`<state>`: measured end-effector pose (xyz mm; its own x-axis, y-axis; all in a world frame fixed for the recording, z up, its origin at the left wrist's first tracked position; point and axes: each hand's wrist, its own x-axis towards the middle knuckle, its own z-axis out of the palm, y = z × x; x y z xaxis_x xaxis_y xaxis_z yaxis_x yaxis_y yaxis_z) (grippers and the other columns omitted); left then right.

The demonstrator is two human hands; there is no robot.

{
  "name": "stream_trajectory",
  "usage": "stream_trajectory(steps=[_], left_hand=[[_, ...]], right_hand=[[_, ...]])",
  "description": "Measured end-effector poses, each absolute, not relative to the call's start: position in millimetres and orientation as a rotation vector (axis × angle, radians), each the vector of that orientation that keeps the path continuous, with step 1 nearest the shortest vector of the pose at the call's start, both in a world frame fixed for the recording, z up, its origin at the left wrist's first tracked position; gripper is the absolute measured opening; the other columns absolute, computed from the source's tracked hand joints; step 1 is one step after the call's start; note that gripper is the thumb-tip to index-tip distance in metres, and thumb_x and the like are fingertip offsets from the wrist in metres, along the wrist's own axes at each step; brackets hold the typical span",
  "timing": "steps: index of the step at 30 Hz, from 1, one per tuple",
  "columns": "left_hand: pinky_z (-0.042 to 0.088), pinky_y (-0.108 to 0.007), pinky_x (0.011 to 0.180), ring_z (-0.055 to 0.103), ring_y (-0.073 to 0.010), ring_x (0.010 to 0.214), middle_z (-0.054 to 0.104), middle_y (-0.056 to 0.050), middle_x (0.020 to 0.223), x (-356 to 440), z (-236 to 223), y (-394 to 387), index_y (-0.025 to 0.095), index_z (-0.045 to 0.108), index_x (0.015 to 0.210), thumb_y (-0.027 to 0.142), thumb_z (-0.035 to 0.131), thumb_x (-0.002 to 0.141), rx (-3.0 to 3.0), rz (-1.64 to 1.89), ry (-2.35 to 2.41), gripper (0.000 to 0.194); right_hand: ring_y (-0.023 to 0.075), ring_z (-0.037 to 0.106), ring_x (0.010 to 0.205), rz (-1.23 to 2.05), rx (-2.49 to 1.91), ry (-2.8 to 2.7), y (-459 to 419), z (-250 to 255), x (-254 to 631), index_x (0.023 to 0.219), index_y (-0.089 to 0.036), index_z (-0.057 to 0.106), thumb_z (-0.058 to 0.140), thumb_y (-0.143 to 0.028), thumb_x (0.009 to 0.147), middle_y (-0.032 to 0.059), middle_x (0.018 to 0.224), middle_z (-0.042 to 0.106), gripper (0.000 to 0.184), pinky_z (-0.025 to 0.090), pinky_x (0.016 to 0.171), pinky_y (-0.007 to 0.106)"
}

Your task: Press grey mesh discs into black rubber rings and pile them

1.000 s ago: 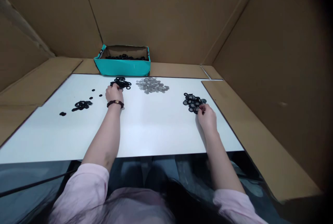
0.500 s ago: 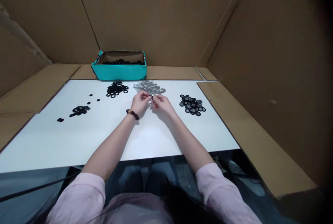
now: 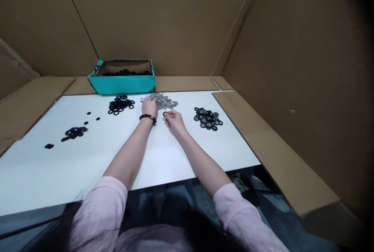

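My right hand (image 3: 174,120) pinches a black ring (image 3: 165,114) between thumb and fingertips, a little above the white tabletop. To its left, my left hand (image 3: 150,107), with a dark beaded bracelet at the wrist, reaches to the near left side of a pile of small grey discs (image 3: 165,100). Its fingers bend down at the discs. The fingertips are hidden, so I cannot see whether a disc is between them. Left of that hand lies a heap of black rings (image 3: 120,104). On the right is a pile of black rings with grey centres (image 3: 207,118).
A turquoise box (image 3: 122,85) holding many black rings stands at the back edge. Further left lie a small cluster of black pieces (image 3: 75,132), several loose ones, and a dark clump (image 3: 49,146). Cardboard walls (image 3: 163,22) enclose the white table (image 3: 99,162).
Both hands were together at one ring; now they are apart. My left hand has moved to the grey discs while the ring stays in my right. The view has shifted slightly.
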<state>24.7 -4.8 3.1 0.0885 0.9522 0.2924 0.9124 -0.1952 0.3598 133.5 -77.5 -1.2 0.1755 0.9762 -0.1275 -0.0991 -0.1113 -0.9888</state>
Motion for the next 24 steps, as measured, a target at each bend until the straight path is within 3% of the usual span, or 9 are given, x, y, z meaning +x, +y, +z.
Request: stream_trajectory(steps=[6, 13, 21, 24], left_hand=[[0.04, -0.048, 0.092, 0.051, -0.0359, 0.109, 0.067, -0.021, 0.105, 20.4, 7.2, -8.3, 0.013, 0.072, 0.099, 0.012, 0.035, 0.085, 2.379, 0.603, 1.93, 0.039], [0.039, -0.046, 0.092, 0.05, -0.0357, 0.111, 0.064, -0.025, 0.107, 17.5, 5.8, -5.0, 0.007, 0.067, 0.101, 0.009, 0.032, 0.086, 2.349, 0.589, 1.975, 0.038], [0.036, -0.042, 0.095, 0.05, -0.033, 0.111, 0.058, -0.025, 0.114, 22.5, 12.4, -8.8, 0.006, 0.055, 0.108, 0.017, 0.031, 0.092, 2.102, 0.956, 2.043, 0.031], [0.039, -0.038, 0.092, 0.056, -0.028, 0.105, 0.061, -0.02, 0.108, 26.9, 14.6, -20.7, 0.009, 0.053, 0.105, 0.016, 0.031, 0.092, 1.95, 1.088, 1.944, 0.026]], right_hand=[[0.0038, 0.036, 0.037, 1.241, -1.315, -0.912, -77.6, 0.8, 134.5, 0.064, -0.018, 0.048, 0.063, -0.025, 0.075, -0.0075, 0.045, 0.048, 0.02, 0.029, 0.037, 0.017], [0.0031, 0.035, 0.035, 1.263, -1.326, -0.886, -80.8, 8.6, 135.7, 0.063, -0.018, 0.049, 0.06, -0.019, 0.078, -0.0078, 0.043, 0.047, 0.019, 0.029, 0.037, 0.017], [0.0023, 0.036, 0.033, 1.284, -1.305, -0.858, -79.6, 8.0, 134.4, 0.063, -0.017, 0.049, 0.06, -0.015, 0.081, -0.0084, 0.041, 0.048, 0.021, 0.029, 0.035, 0.015], [0.0038, 0.043, 0.034, 1.366, -1.276, -0.842, -78.8, 7.1, 135.4, 0.064, -0.016, 0.051, 0.066, -0.017, 0.079, -0.0065, 0.043, 0.052, 0.021, 0.035, 0.035, 0.015]])
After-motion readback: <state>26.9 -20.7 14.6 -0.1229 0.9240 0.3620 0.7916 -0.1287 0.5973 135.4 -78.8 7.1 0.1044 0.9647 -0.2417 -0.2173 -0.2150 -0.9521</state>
